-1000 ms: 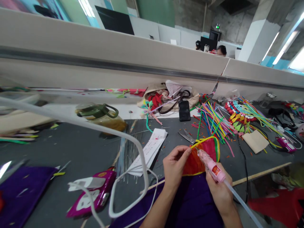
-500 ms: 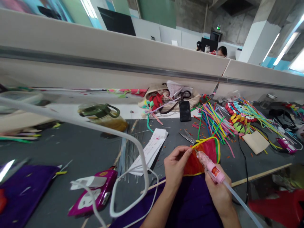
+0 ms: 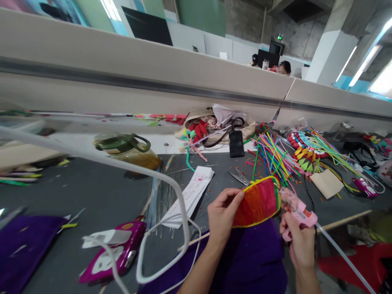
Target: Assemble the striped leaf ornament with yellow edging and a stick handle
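My left hand (image 3: 223, 210) pinches the left edge of a red and orange fabric piece (image 3: 256, 204) trimmed in yellow, with a green strip along its right side. In my right hand (image 3: 298, 237) is a pink hot glue gun (image 3: 297, 207), a translucent glue stick (image 3: 343, 253) trailing from its back. The nozzle is at the piece's upper right edge; whether it touches, I cannot tell. Purple cloth (image 3: 245, 257) lies below both hands. Just beyond the piece, scissors (image 3: 239, 177) rest on the table, partly hidden behind it.
Pipe cleaners (image 3: 275, 157) are heaped behind the piece, near a black phone (image 3: 236, 143). Leftward are paper strips (image 3: 191, 196), a magenta device (image 3: 118, 251), a green-lidded jug (image 3: 128, 149) and a white bent tube (image 3: 183, 204) crossing the foreground. A partition (image 3: 153, 69) runs behind.
My right hand has moved the glue gun rightward, from near my left fingertips to the piece's right edge. My left hand keeps its pinch. More of the red fabric shows.
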`<state>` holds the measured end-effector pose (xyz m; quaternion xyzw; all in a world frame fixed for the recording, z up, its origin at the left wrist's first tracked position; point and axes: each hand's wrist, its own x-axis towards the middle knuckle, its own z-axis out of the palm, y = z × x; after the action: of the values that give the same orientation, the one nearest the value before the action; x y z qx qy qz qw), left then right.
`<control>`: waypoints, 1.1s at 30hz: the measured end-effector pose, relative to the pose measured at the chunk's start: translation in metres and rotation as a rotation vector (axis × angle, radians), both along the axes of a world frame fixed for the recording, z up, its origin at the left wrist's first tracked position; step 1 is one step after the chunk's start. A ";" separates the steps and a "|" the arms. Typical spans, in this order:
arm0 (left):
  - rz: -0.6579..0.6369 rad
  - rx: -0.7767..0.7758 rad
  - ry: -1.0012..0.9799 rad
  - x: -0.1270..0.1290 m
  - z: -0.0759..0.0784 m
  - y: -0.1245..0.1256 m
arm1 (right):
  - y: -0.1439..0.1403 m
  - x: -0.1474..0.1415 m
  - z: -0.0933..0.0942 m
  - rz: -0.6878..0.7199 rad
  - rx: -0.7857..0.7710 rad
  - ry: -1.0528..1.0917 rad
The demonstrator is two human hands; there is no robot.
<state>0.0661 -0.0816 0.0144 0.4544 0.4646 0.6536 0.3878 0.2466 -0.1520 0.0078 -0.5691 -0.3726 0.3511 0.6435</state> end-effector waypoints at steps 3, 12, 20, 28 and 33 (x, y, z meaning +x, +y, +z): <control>0.004 0.003 0.000 0.000 0.001 0.000 | 0.005 0.025 -0.005 0.014 0.043 0.236; 0.003 -0.042 -0.023 -0.001 0.001 0.001 | 0.027 0.113 -0.033 -0.187 -0.016 0.156; -0.002 -0.065 -0.042 -0.002 0.003 0.002 | 0.057 0.222 -0.049 -0.457 -0.012 -1.064; 0.002 -0.072 -0.081 -0.003 -0.002 0.001 | 0.084 0.296 -0.075 -0.395 -0.272 -1.375; 0.005 -0.078 -0.094 -0.002 0.000 0.001 | 0.079 0.314 -0.081 -0.245 -0.424 -1.485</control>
<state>0.0636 -0.0801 0.0140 0.4066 0.4721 0.6566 0.4252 0.5606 -0.0726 -0.0737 -0.8028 -0.5651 -0.1314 0.1375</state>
